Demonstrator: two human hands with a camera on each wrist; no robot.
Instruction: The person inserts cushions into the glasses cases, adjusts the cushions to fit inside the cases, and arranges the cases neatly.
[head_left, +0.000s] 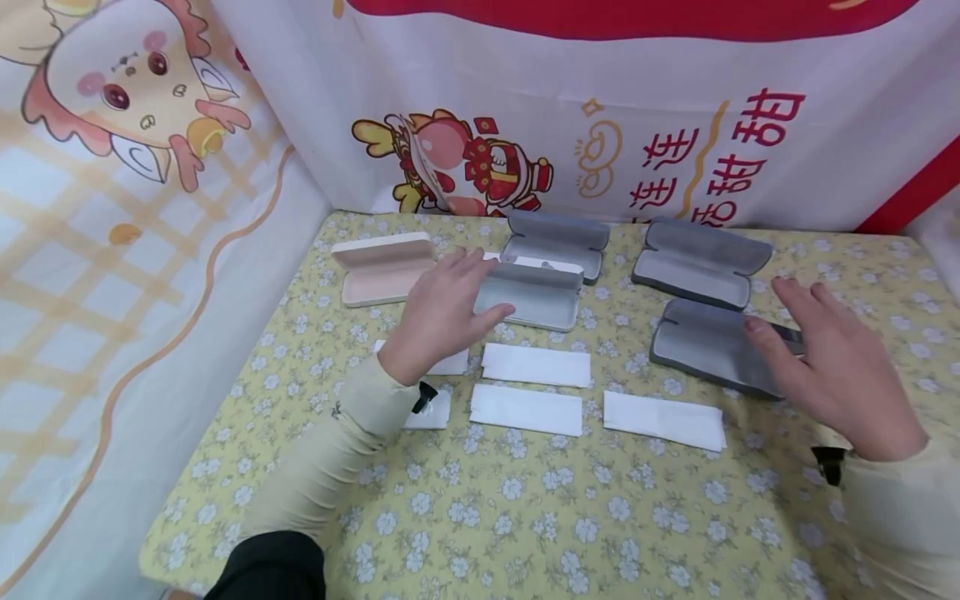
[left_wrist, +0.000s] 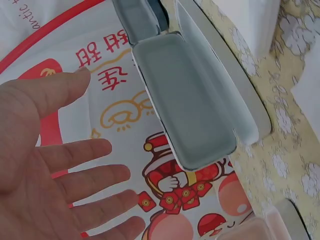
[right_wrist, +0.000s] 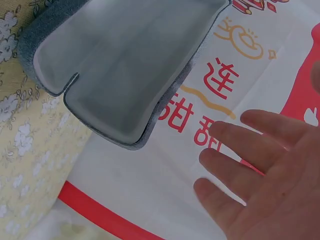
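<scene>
My left hand (head_left: 442,312) is held over the table with straight, spread fingers and nothing in its grasp. It is between an open pale-pink glasses case (head_left: 375,285) and an open glasses case with a pale grey-green lining (head_left: 536,308); that lining (left_wrist: 185,100) fills the middle of the left wrist view. My right hand (head_left: 843,371), fingers likewise extended and holding nothing, hovers by the right end of an open grey glasses case (head_left: 701,342) and partly hides it. Behind stand two more open grey cases, one at the middle (head_left: 555,237) and one farther right (head_left: 693,267).
Several flat white folded pieces lie before the cases, among them a middle one (head_left: 536,365), a nearer one (head_left: 525,410) and a right one (head_left: 663,421). My left forearm partly covers others. A printed cloth (head_left: 600,83) hangs along the table's back edge.
</scene>
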